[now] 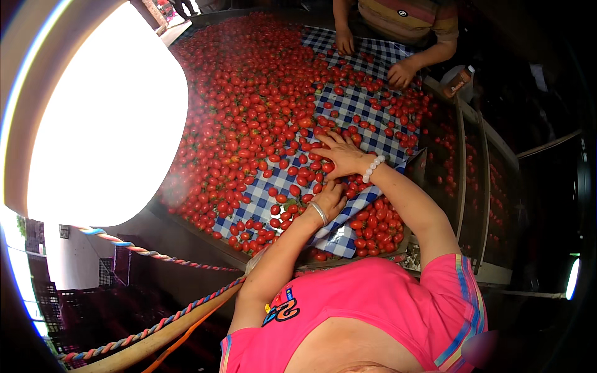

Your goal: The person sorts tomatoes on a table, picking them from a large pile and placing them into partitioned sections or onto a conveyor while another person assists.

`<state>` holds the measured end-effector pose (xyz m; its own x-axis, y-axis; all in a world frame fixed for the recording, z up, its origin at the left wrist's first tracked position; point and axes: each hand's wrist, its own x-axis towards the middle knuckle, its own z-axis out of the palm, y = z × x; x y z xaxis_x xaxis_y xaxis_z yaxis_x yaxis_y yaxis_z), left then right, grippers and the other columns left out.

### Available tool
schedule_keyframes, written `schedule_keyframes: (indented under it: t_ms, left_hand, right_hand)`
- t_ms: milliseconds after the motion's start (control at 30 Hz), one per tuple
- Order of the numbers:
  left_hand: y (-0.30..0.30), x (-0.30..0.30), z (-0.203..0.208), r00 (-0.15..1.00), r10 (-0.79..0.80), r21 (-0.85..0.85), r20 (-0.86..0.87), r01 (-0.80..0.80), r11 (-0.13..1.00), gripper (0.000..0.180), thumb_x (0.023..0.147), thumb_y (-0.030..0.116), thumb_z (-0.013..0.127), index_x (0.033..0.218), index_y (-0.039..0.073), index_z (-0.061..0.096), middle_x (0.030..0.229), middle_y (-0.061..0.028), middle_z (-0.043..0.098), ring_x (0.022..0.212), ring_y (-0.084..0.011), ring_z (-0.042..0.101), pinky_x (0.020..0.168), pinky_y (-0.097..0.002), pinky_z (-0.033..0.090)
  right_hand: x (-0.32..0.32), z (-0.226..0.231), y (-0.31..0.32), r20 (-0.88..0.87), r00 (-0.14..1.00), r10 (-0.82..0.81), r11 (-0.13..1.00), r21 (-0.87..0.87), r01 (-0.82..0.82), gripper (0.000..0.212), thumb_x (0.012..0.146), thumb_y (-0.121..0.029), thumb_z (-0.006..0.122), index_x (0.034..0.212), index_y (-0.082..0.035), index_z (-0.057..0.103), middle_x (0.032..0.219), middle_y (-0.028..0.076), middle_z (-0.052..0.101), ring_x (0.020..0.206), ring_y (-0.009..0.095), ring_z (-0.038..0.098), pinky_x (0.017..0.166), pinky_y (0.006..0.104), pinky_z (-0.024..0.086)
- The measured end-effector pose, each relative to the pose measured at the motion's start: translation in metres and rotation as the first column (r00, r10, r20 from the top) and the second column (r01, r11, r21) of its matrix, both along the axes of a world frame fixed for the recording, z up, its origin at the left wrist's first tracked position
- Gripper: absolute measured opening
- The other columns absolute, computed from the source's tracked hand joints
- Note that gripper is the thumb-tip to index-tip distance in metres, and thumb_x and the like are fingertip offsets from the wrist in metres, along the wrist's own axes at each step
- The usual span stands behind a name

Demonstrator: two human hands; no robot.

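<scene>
Small oval red cherry tomatoes [249, 93] lie in a broad heap over a blue-and-white checked cloth [357, 102]. My right hand [339, 154], with a pale bead bracelet, reaches flat over loose tomatoes at the heap's near right edge, fingers spread. Just below it is my left hand [329, 198], a bangle on its wrist. Its fingers are curled down by the cloth and a few tomatoes; what lies under them is hidden. A separate pile of tomatoes [377, 227] sits beside the cloth's raised near edge, to the right of my left hand.
Across the table a co-worker's two hands [403, 73] are over the cloth. A brown-labelled bottle [459, 81] stands far right. Slatted channels holding tomatoes [448, 155] run along the right. Twisted ropes [168, 317] and a pole [149, 339] cross the lower left.
</scene>
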<state>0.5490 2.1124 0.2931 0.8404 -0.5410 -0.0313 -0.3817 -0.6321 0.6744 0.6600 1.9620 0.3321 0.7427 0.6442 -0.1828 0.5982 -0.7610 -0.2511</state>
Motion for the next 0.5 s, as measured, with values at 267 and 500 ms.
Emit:
schedule_keyframes:
  t_ms: [267, 500]
  left_hand:
    - [0.004, -0.003, 0.004, 1.000, 0.009, -0.061, -0.018, -0.010, 0.998, 0.033, 0.096, 0.023, 0.055, 0.124, 0.005, 0.054, 0.119, -0.0191, 0.053, 0.106, -0.0401, 0.059, 0.087, -0.0460, 0.051]
    - [-0.001, -0.001, 0.031, 0.988, -0.152, -0.327, -0.006, 0.142, 0.934, 0.023, 0.097, 0.018, 0.056, 0.114, 0.004, 0.061, 0.106, -0.0144, 0.059, 0.101, -0.0338, 0.060, 0.086, -0.0413, 0.049]
  right_hand:
    - [0.002, 0.019, -0.146, -0.230, 0.939, -0.254, 0.965, -0.119, 0.232, 0.101, 0.064, -0.053, 0.085, 0.151, -0.024, 0.040, 0.162, 0.017, 0.017, 0.147, 0.040, 0.020, 0.116, 0.0531, 0.029]
    - [0.006, 0.029, -0.168, 0.247, 0.785, -0.568, 0.733, -0.282, 0.619, 0.071, 0.072, -0.033, 0.081, 0.138, -0.022, 0.055, 0.142, 0.009, 0.046, 0.133, 0.035, 0.040, 0.104, 0.0563, 0.038]
